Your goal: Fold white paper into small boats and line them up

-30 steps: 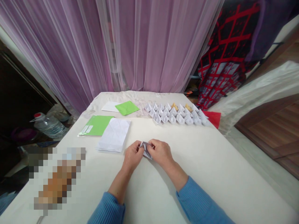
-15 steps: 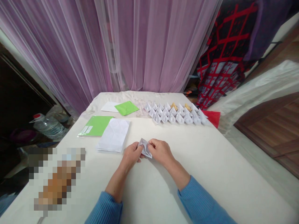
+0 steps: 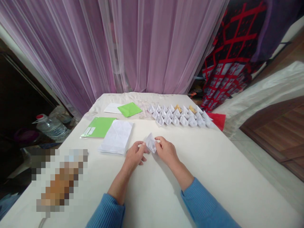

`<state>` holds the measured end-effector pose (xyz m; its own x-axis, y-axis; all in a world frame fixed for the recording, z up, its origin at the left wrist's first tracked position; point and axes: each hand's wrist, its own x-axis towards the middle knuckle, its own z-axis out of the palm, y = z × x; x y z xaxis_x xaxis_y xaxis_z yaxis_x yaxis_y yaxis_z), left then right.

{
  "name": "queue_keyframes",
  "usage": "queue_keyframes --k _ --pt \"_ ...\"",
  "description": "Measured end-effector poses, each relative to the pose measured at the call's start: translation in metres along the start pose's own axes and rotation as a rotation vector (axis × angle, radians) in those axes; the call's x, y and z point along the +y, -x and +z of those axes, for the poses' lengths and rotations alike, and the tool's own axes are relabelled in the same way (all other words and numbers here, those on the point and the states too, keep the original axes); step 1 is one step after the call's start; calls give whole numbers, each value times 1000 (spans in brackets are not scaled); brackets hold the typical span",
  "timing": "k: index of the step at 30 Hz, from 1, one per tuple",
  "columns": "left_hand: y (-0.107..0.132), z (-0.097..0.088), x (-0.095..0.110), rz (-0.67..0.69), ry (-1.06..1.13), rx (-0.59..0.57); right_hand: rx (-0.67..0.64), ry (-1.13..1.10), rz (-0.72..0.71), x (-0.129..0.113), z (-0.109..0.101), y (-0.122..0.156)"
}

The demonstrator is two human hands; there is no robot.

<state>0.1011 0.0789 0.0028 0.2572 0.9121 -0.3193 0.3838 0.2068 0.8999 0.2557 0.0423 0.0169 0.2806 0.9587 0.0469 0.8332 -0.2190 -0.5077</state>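
Note:
Over the white table, a small folded white paper boat (image 3: 151,144) is between my two hands, its peak pointing up. My right hand (image 3: 166,150) pinches its right end between thumb and fingers. At the left end, my left hand (image 3: 136,154) grips the edge with thumb and forefinger, while the other fingers spread loosely below. Beyond, several finished white paper boats (image 3: 175,120) stand in rows at the back right, with two yellow boats (image 3: 192,109) among them. A stack of creased white paper sheets (image 3: 117,136) lies left of my left hand.
A green paper packet (image 3: 98,127) lies partly under the white stack. Farther back is a green folded square (image 3: 129,109) over white paper. Red paper (image 3: 217,120) is at the right edge. A blurred-out object (image 3: 61,180) lies front left; a water bottle (image 3: 51,126) stands beyond the left edge.
The paper in my hands has been opened from a flat diamond into a boat with an upright peak. Both hands have shifted slightly, and my left fingers have loosened.

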Motion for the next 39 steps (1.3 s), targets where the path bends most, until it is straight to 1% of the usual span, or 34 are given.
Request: queue_keyframes --k 2,5,8,10,12,14,15,17,19,21,23,25,28,31,34,39 --pt "0 1 -1 -1 -5 32 20 1 24 6 -1 -3" --pt "-1 3 -3 -7 -24 58 0 -89 33 15 -5 -4" --pt "-2 4 -6 -2 -41 41 -38 -219 4 21 -6 0" --pt "-2 5 -9 28 -67 26 -25 -246 -9 26 -5 3" --pt "-1 6 -12 103 -123 41 42 -237 6 30 -2 4" --pt "2 7 -13 218 -216 97 121 -254 24 33 1 -1" --pt "4 8 -13 277 -269 129 139 -279 16 33 2 -5" --pt "10 9 -11 383 -383 153 111 -326 -23 33 5 -17" --pt "16 10 -7 460 -511 112 52 -341 -53 31 8 -30" --pt "22 13 -3 499 -662 78 29 -316 -64 27 11 -41" --pt "26 15 -1 488 -784 79 15 -290 -57 24 14 -49" --pt "26 17 -1 449 -859 92 5 -271 -38 23 13 -51" --pt "23 15 -2 402 -898 124 4 -230 1 24 6 -48" --pt "20 12 -2 392 -901 145 -14 -189 37 26 -2 -41" --pt "19 8 1 382 -927 109 -50 -157 45 26 -7 -35" --pt "19 3 6 378 -946 48 -87 -131 47 25 -8 -33"
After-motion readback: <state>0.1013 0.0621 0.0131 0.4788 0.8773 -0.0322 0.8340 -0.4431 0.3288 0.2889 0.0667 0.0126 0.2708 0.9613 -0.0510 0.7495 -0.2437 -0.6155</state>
